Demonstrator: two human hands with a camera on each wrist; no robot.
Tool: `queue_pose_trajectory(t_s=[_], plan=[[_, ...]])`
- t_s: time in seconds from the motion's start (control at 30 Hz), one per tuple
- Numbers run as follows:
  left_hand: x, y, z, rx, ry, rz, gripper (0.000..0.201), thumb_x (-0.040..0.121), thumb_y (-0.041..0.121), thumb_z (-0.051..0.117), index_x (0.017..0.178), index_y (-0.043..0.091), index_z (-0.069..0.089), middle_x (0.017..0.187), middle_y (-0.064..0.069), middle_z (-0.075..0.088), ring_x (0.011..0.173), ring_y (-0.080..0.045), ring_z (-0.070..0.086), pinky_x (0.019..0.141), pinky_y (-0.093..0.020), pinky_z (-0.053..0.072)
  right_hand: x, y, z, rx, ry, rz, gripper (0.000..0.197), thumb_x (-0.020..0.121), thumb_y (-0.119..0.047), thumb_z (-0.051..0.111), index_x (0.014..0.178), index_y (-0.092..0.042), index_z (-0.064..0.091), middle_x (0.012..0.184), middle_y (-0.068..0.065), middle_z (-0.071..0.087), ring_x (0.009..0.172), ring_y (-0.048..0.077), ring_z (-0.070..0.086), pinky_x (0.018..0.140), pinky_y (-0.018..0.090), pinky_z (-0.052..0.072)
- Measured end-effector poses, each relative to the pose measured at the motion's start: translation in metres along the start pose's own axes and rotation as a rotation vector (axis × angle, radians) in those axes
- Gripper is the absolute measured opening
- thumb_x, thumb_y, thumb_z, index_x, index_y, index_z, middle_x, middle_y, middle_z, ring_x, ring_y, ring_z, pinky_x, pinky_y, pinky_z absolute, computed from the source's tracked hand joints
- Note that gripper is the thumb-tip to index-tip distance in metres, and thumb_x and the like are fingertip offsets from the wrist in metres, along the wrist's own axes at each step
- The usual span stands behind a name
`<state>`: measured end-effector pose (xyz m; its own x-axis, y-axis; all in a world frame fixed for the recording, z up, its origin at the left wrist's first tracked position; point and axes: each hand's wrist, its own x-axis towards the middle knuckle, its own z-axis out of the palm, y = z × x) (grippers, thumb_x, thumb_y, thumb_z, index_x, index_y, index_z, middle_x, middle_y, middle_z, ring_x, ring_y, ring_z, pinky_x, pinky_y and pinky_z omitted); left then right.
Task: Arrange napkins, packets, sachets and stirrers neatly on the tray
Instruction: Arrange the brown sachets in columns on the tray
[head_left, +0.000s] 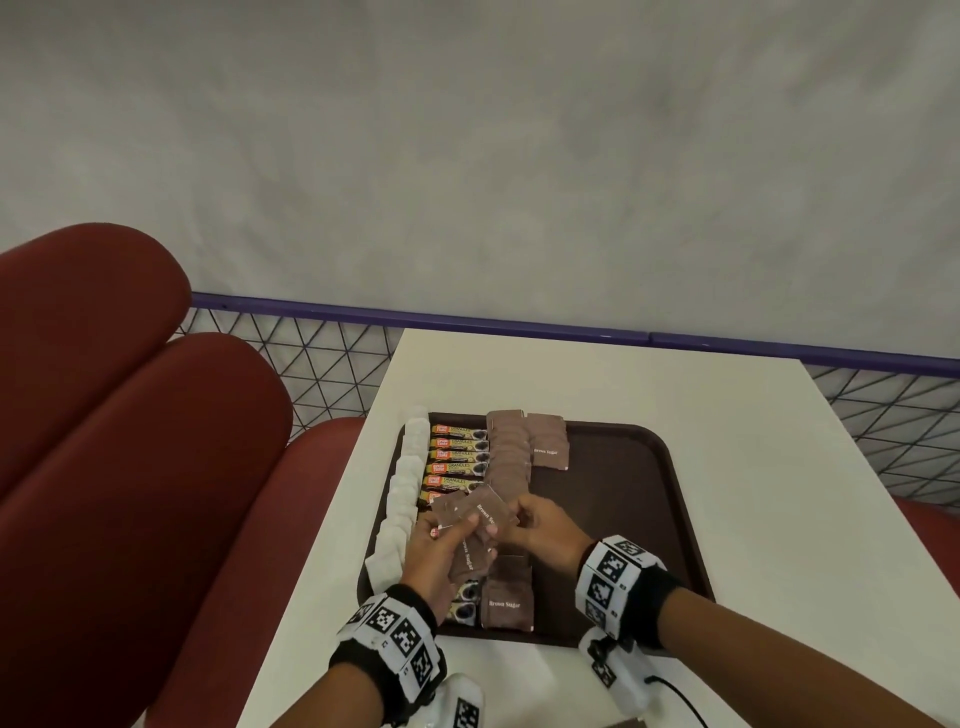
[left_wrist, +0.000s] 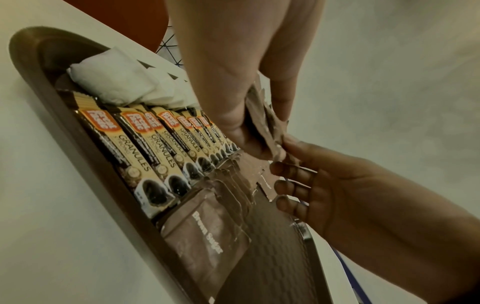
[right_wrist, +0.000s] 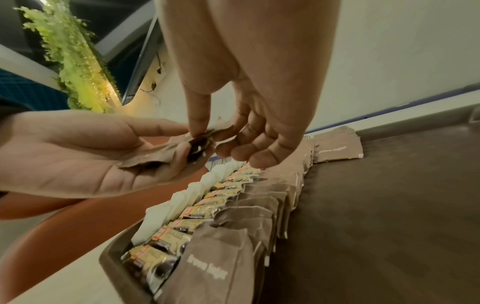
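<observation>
A dark brown tray (head_left: 634, 519) lies on the white table (head_left: 675, 395). Along its left edge runs a row of white napkins (head_left: 402, 493), then coffee granule packets (head_left: 457, 454), then overlapping brown sugar sachets (head_left: 511, 457). Above the tray's near left, my left hand (head_left: 441, 540) holds a fanned bunch of brown sugar sachets (head_left: 478, 519) in its palm. My right hand (head_left: 535, 522) pinches the edge of that bunch (right_wrist: 205, 133) with thumb and forefinger. In the left wrist view the held sachets (left_wrist: 262, 115) sit between palm and fingers. No stirrers are visible.
A red padded bench (head_left: 130, 441) stands left of the table. A blue rail with wire mesh (head_left: 571, 327) runs behind it, before a grey wall. The tray's right half (head_left: 623, 493) is bare. Another brown sugar sachet (head_left: 506, 597) lies at the tray's near edge.
</observation>
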<state>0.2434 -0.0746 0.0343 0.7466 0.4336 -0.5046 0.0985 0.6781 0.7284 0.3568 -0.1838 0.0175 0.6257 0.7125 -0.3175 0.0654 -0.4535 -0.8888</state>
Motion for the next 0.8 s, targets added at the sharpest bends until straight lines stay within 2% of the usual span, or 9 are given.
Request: queue_pose_trajectory(t_s=[0.07,0.17,0.23,0.33,0.4,0.47,0.53,0.67,0.8], plan=[[0.001,0.001,-0.001,-0.012,0.007,-0.028,0.028,0.089,-0.001,0.054,0.115,0.006,0.052,0.101,-0.023,0.067,0.079,-0.030,0.067,0.058,-0.035,0.059,0.001,-0.001,-0.005,0.049,0.034,-0.001,0.023,0.077,-0.021,0.073,0.072,-0.021,0.050,0.082,0.001,0.059,0.082,0.017,0.056,0.080,0.036,0.049],[0.002,0.002,-0.004,-0.044,-0.003,-0.073,0.035,0.088,-0.007,0.046,0.121,0.004,0.050,0.107,-0.025,0.064,0.083,-0.033,0.065,0.059,-0.036,0.059,0.002,-0.005,-0.019,0.108,0.109,0.015,0.023,0.082,-0.009,0.067,0.074,-0.016,0.047,0.080,0.004,0.057,0.072,0.013,0.054,0.061,0.017,0.047],[0.003,0.004,-0.006,-0.070,-0.017,-0.087,0.037,0.087,-0.009,0.041,0.121,0.003,0.049,0.105,-0.025,0.063,0.083,-0.034,0.064,0.060,-0.037,0.059,0.005,-0.004,-0.032,0.105,0.210,0.022,0.021,0.084,-0.007,0.065,0.075,-0.015,0.048,0.077,0.001,0.055,0.068,0.012,0.052,0.056,0.015,0.043],[0.004,0.007,-0.008,-0.095,-0.015,-0.083,0.036,0.088,-0.011,0.038,0.121,0.002,0.047,0.107,-0.027,0.061,0.083,-0.037,0.063,0.061,-0.037,0.060,0.016,0.005,-0.056,0.013,0.412,0.060,0.014,0.083,-0.008,0.065,0.079,-0.013,0.053,0.080,0.002,0.056,0.076,0.016,0.051,0.064,0.021,0.040],[0.006,0.009,-0.010,-0.112,0.007,-0.092,0.039,0.088,-0.012,0.038,0.124,0.003,0.044,0.116,-0.031,0.058,0.085,-0.040,0.062,0.061,-0.039,0.060,0.025,0.012,-0.071,-0.056,0.492,0.121,0.010,0.083,-0.009,0.066,0.086,-0.010,0.057,0.085,0.005,0.057,0.082,0.018,0.052,0.073,0.023,0.037],[0.009,0.009,-0.013,-0.112,0.019,-0.100,0.043,0.089,-0.011,0.041,0.129,0.005,0.040,0.123,-0.034,0.054,0.086,-0.041,0.062,0.063,-0.042,0.059,0.034,0.017,-0.081,-0.083,0.507,0.184,0.014,0.082,-0.009,0.067,0.094,-0.005,0.063,0.088,0.006,0.059,0.086,0.021,0.055,0.077,0.023,0.037],[0.011,0.010,-0.016,-0.096,0.025,-0.087,0.044,0.090,-0.009,0.043,0.131,0.005,0.038,0.120,-0.031,0.056,0.087,-0.039,0.062,0.064,-0.042,0.058,0.045,0.023,-0.085,-0.104,0.490,0.236,0.021,0.080,-0.009,0.068,0.100,-0.002,0.065,0.088,0.006,0.060,0.087,0.021,0.056,0.078,0.024,0.038],[0.014,0.012,-0.021,-0.083,0.013,-0.076,0.042,0.091,-0.005,0.048,0.131,0.006,0.040,0.119,-0.024,0.058,0.096,-0.035,0.062,0.062,-0.042,0.060,0.065,0.028,-0.082,-0.162,0.492,0.286,0.019,0.079,-0.005,0.066,0.098,-0.002,0.066,0.094,0.016,0.066,0.092,0.028,0.061,0.080,0.029,0.044],[0.015,0.014,-0.026,0.008,-0.005,-0.074,0.038,0.092,0.006,0.052,0.130,0.012,0.046,0.117,-0.018,0.061,0.097,-0.031,0.064,0.064,-0.040,0.060,0.079,0.032,-0.076,-0.243,0.474,0.361,0.016,0.082,-0.003,0.060,0.097,-0.004,0.065,0.106,0.017,0.066,0.100,0.031,0.060,0.073,0.024,0.040]])
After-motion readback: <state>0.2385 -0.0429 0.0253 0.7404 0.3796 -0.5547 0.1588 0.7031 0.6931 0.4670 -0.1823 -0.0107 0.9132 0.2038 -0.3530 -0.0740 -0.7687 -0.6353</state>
